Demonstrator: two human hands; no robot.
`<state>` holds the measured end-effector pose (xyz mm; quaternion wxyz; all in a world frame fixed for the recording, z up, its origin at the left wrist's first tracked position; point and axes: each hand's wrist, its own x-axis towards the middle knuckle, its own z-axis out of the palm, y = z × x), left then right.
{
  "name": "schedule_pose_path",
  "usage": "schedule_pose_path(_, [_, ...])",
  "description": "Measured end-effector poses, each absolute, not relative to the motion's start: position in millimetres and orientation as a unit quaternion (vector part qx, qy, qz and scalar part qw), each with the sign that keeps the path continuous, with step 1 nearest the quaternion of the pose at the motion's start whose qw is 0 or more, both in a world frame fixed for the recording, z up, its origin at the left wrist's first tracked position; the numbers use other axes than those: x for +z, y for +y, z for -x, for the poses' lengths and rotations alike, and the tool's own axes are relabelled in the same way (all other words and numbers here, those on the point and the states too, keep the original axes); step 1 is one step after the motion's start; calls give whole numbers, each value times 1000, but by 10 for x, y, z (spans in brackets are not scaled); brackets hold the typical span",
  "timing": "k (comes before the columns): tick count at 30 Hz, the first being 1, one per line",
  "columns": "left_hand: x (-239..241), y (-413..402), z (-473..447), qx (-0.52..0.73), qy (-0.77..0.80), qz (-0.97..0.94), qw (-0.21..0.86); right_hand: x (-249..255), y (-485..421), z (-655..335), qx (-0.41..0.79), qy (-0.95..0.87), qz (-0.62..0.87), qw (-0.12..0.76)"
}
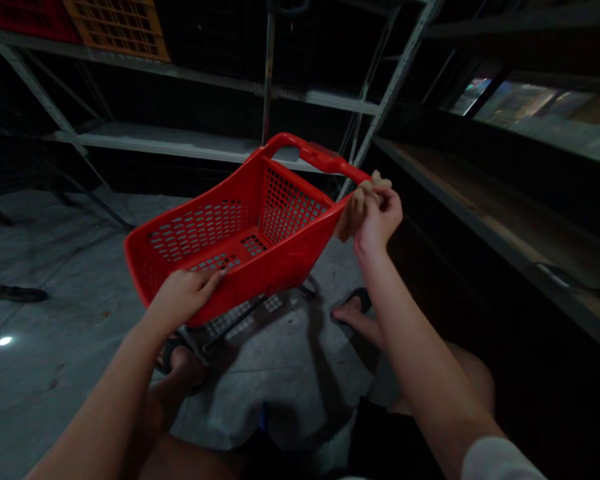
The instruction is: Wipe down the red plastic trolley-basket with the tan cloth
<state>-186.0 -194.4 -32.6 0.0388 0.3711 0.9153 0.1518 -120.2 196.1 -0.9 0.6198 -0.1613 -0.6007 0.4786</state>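
A red plastic shopping cart stands before me, its basket holding nothing that I can see. My left hand grips the near rim at the left end, thumb along the edge and fingers over the inside. At the right, my right hand is closed on a crumpled tan cloth, pressed against the cart where the handle meets the near side. Part of the cloth sticks out above the fingers and part hangs below them.
Metal shelving runs behind the cart, with an orange crate and a red crate on it. A long ledge lies to the right. My feet are on the tiled floor beside the cart. The room is dim.
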Motion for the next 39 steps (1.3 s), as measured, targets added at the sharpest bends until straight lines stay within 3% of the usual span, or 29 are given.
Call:
schedule_pose_path(3, [-301,-1952,1878,164,919,-355,48,-135,1795,1191,353,-714,142,588])
schedule_pose_path(6, [-289,-1949,1900,174,921,-344,58,-520,1504,1156,309,-753,173,554])
schedule_pose_path(11, [-288,-1963,1939,182,921,-338,59,-1337,1134,1003,464,-734,281,409])
schedule_pose_path(14, [-287,-1989,1963,188,920,-342,48,-1616,1090,928,507,-716,310,366])
schedule_pose_path(18, [-293,-2027,1994,196,918,-341,44,-1371,1350,1014,504,-697,327,390])
schedule_pose_path(22, [-320,-2040,2034,180,927,-328,37,-704,1788,1275,470,-678,280,491])
schedule_pose_path(25, [-326,-2002,2039,171,929,-326,30,-520,1871,1372,426,-679,238,548])
schedule_pose_path(27, [-318,-1945,2013,173,926,-334,21,-679,1724,1338,430,-690,258,522])
schedule_pose_path(30, [-307,-1808,1920,195,925,-326,18,-1132,1316,1222,488,-709,295,415])
schedule_pose_path(34, [-336,-1577,1749,379,888,-252,65,-1377,839,1148,526,-706,294,373])
schedule_pose_path(37, [-349,-1502,1672,541,806,-201,130,-1092,680,1166,520,-688,258,434])
schedule_pose_path(39, [-323,-1572,1681,556,795,-204,132,-830,612,1174,511,-692,218,460])
